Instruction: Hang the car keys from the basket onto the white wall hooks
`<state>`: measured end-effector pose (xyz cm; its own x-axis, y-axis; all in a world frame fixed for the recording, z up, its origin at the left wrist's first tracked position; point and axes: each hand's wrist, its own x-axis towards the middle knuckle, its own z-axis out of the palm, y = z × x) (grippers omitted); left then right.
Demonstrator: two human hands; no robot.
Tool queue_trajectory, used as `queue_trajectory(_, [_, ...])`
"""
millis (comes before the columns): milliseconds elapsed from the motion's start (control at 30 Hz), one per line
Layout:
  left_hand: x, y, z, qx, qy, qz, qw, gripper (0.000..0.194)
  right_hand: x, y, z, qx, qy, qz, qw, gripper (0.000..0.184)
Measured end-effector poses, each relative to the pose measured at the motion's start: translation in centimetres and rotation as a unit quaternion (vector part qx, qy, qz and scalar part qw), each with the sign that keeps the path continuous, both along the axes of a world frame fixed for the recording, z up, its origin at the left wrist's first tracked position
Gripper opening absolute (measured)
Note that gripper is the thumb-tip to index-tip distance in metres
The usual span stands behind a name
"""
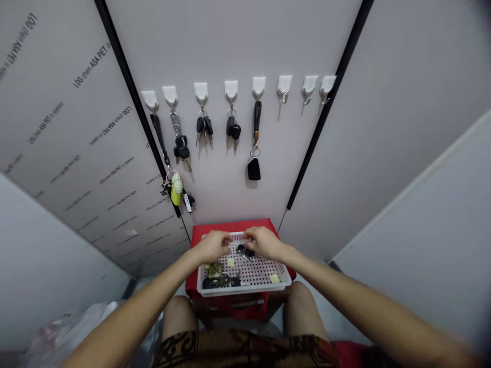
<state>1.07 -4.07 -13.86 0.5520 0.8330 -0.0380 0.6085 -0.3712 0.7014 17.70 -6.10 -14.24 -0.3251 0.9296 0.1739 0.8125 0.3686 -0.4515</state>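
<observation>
Toward the far side of the white basket (245,293), a bunch of keys (250,253) lies between the two hands, just beside the right one. The left hand (215,245) has its fingers curled, with a gap showing between thumb and forefinger and nothing seen between them. The right hand (266,243) bends its fingers down over the bunch; whether they pinch any of it I cannot tell. The work here seems to be handling this bunch, and it would go best by taking the ring (241,248) between thumb and forefinger, so the keys hang freely below. The other hand could steady the loose parts, and a straight lift should keep a blade from catching in the basket's holes. The ring sits at the left of the bunch, with a black key head to its right. One metal blade appears to point near and right, its long axis slanting from far left to near right; which way the other parts point is too small to tell.
</observation>
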Motion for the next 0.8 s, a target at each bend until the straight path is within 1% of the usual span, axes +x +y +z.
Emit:
queue_trajectory(67, [-0.5, -0.8, -1.3, 0.035, 0.09, -0.034, 0.995, 0.026, -0.4, -0.4, -2.1, -0.032, -0.054, -0.014, 0.998, 0.011])
queue_trajectory(100, [-0.6, -1.1, -1.7, 0.051, 0.12, -0.047, 0.99, 0.027, -0.6, -0.5, -2.9, -0.042, -0.073, -0.026, 0.996, 0.011])
queue_trajectory(167, [-0.3, -1.5, -2.2, 0.08, 0.146, -0.054, 0.985, 0.027, -1.1, -0.5, -3.9, -0.05, -0.087, -0.04, 0.994, 0.012])
queue_trajectory(233, [0.1, -1.5, -2.6, 0.095, 0.151, -0.038, 0.983, 0.029, -1.4, -0.4, -4.4, -0.044, -0.067, -0.04, 0.996, 0.011])
queue_trajectory(333, [0.6, -1.1, -3.1, 0.092, 0.12, -0.012, 0.988, 0.036, -1.6, -0.1, -4.0, -0.053, 0.035, -0.026, 0.998, 0.01])
queue_trajectory(400, [0.9, -0.8, -3.0, 0.07, 0.062, -0.007, 0.996, 0.041, -1.4, 0.2, -2.9, -0.091, 0.14, -0.027, 0.986, 0.009])
queue_trajectory(433, [1.0, -0.7, -2.9, 0.051, 0.023, -0.008, 0.998, 0.041, -1.2, 0.4, -2.2, -0.116, 0.195, -0.028, 0.973, 0.009])
queue_trajectory(500, [1.5, -0.5, -2.2, 0.001, -0.07, -0.013, 0.997, 0.036, -0.8, 0.6, -0.5, -0.165, 0.296, -0.031, 0.94, 0.012])
queue_trajectory(567, [2.3, -0.3, -1.0, -0.053, -0.174, -0.017, 0.983, 0.029, -0.3, 0.8, 1.6, -0.191, 0.374, -0.028, 0.907, 0.014])
queue_trajectory(633, [3.4, 0.0, 0.6, -0.091, -0.267, -0.014, 0.959, 0.024, 0.3, 0.9, 3.8, -0.182, 0.421, -0.03, 0.888, 0.014])
queue_trajectory(700, [4.6, 0.4, 2.7, -0.101, -0.329, 0.004, 0.939, 0.021, 0.9, 1.1, 6.2, -0.151, 0.444, -0.038, 0.882, 0.015])
queue_trajectory(800, [6.6, 1.1, 6.8, -0.058, -0.366, 0.046, 0.928, 0.024, 2.2, 1.5, 10.4, -0.073, 0.474, -0.055, 0.876, 0.014])
